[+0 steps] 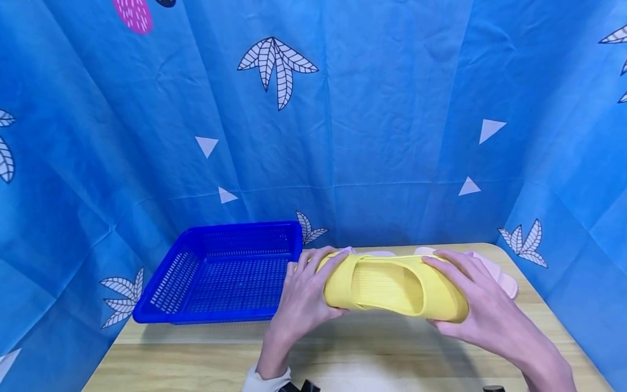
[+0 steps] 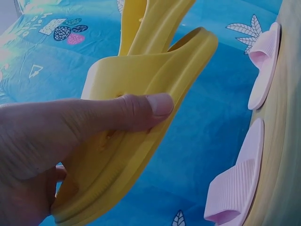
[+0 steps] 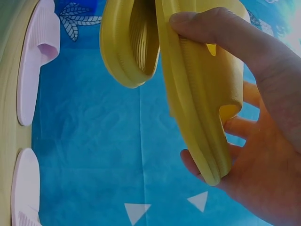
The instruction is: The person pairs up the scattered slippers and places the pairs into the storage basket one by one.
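A pair of yellow slippers [image 1: 338, 286] is held up above the wooden table, the two set against each other. My left hand [image 1: 303, 291] grips the left end, its thumb lying along the side of a slipper [image 2: 136, 165] in the left wrist view. At the other end my right hand [image 1: 480, 305] holds on, with its thumb pressed on the sole edge of a slipper [image 3: 188, 94] in the right wrist view. Behind them a pink slipper [image 1: 508, 284] sits at the back right, and another pink slipper [image 2: 235, 188] shows in the left wrist view.
To the left, a blue plastic basket [image 1: 215, 317] with perforated walls stands on the wooden table [image 1: 196, 359]; nothing shows inside it. A blue patterned curtain [image 1: 382, 136] hangs behind the table and along both sides.
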`<state>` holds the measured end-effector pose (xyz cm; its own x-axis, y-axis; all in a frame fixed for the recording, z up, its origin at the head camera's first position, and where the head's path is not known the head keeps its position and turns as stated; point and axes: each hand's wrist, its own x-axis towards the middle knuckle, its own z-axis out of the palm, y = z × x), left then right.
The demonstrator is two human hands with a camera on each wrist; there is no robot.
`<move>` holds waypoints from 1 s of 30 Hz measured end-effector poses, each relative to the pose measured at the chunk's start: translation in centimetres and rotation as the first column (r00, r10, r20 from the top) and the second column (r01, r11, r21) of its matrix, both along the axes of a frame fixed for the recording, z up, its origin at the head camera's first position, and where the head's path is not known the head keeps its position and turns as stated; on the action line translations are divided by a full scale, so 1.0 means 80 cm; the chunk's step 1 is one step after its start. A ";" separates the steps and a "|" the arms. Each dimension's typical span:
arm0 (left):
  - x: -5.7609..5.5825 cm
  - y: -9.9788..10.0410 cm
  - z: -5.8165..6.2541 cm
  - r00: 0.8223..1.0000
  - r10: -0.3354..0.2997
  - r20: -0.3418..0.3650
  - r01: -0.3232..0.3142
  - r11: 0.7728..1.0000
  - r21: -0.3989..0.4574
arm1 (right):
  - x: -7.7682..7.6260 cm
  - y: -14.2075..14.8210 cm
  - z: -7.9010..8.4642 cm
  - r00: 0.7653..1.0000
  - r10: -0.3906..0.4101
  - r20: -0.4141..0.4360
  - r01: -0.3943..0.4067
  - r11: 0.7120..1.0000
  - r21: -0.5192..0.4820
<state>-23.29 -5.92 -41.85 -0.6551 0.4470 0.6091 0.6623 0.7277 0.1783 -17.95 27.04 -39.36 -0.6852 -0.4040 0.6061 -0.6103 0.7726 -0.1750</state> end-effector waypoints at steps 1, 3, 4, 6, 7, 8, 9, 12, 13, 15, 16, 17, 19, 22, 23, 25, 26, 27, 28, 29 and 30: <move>0.000 0.000 0.000 1.000 0.004 0.000 -0.004 1.000 -0.003 | 0.000 0.000 0.000 1.000 0.004 -0.001 -0.004 1.000 0.001; 0.000 -0.001 0.000 1.000 0.010 0.002 -0.010 1.000 -0.004 | -0.001 -0.001 0.000 1.000 0.010 0.001 -0.010 1.000 0.003; -0.001 -0.001 0.000 1.000 0.011 0.002 -0.011 1.000 0.000 | -0.001 -0.001 0.001 1.000 0.016 -0.004 -0.016 1.000 0.005; -0.001 -0.001 0.000 1.000 0.009 0.001 -0.009 1.000 0.008 | -0.001 -0.002 0.001 1.000 0.019 -0.006 -0.019 1.000 0.011; -0.001 -0.001 0.000 1.000 0.008 0.000 -0.008 1.000 0.010 | -0.001 -0.002 0.001 1.000 0.021 -0.007 -0.020 1.000 0.012; -0.002 -0.001 0.000 1.000 0.005 -0.001 -0.005 1.000 0.014 | -0.002 -0.002 0.000 1.000 0.020 -0.007 -0.020 1.000 0.012; -0.002 -0.001 0.000 1.000 0.002 -0.002 -0.002 1.000 0.017 | -0.002 -0.002 0.000 1.000 0.019 -0.009 -0.019 1.000 0.015; -0.002 -0.001 0.000 1.000 0.005 -0.002 -0.005 1.000 0.015 | -0.003 -0.001 -0.001 1.000 0.026 -0.011 -0.026 1.000 0.007; -0.001 -0.001 0.001 1.000 0.009 -0.002 -0.009 1.000 0.015 | -0.004 -0.001 -0.002 0.999 0.030 -0.014 -0.030 1.000 0.002; 0.000 -0.002 0.002 1.000 0.017 0.000 -0.017 1.000 0.011 | -0.004 -0.001 -0.003 0.999 0.035 -0.019 -0.035 0.999 -0.005; 0.000 -0.002 0.002 1.000 0.019 0.000 -0.019 1.000 0.010 | -0.005 0.000 -0.004 0.999 0.038 -0.019 -0.038 0.999 -0.010; 0.000 -0.002 0.002 1.000 0.020 0.001 -0.020 1.000 0.010 | -0.005 0.000 -0.004 0.999 0.040 -0.018 -0.040 0.999 -0.013; 0.001 -0.002 0.003 1.000 0.018 0.002 -0.018 1.000 0.010 | -0.006 0.001 -0.005 0.999 0.039 -0.012 -0.039 0.999 -0.016; 0.001 -0.001 0.003 1.000 0.012 0.003 -0.012 1.000 0.013 | -0.006 0.002 -0.005 0.999 0.038 -0.001 -0.038 0.999 -0.021; 0.000 -0.001 0.003 1.000 0.010 0.002 -0.010 1.000 0.013 | -0.007 0.002 -0.005 0.999 0.038 0.002 -0.038 0.999 -0.022; 0.000 -0.001 0.003 1.000 0.008 0.004 -0.008 1.000 0.014 | -0.007 0.003 -0.005 0.999 0.042 0.005 -0.041 0.999 -0.022; 0.000 -0.001 0.002 1.000 0.009 0.005 -0.009 1.000 0.014 | -0.008 0.003 -0.004 0.999 0.043 0.007 -0.043 0.999 -0.023; 0.000 0.000 0.002 1.000 0.010 0.006 -0.010 1.000 0.015 | -0.008 0.002 -0.004 0.999 0.044 0.007 -0.043 0.999 -0.022; -0.001 0.000 0.002 1.000 0.012 0.007 -0.012 1.000 0.016 | -0.008 0.002 -0.004 0.999 0.045 0.007 -0.044 0.999 -0.022; -0.001 0.000 0.002 1.000 0.012 0.007 -0.013 1.000 0.017 | -0.008 0.002 -0.004 0.999 0.046 0.007 -0.046 0.999 -0.021; 0.000 -0.001 0.002 1.000 0.015 0.008 -0.015 1.000 0.016 | -0.008 0.001 -0.004 0.999 0.047 0.005 -0.047 0.999 -0.020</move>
<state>-23.32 -5.97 -41.69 -0.6662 0.4272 0.6113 0.6500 0.7344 0.1952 -18.58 27.15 -39.66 -0.6691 -0.4236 0.6106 -0.6447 0.7395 -0.1934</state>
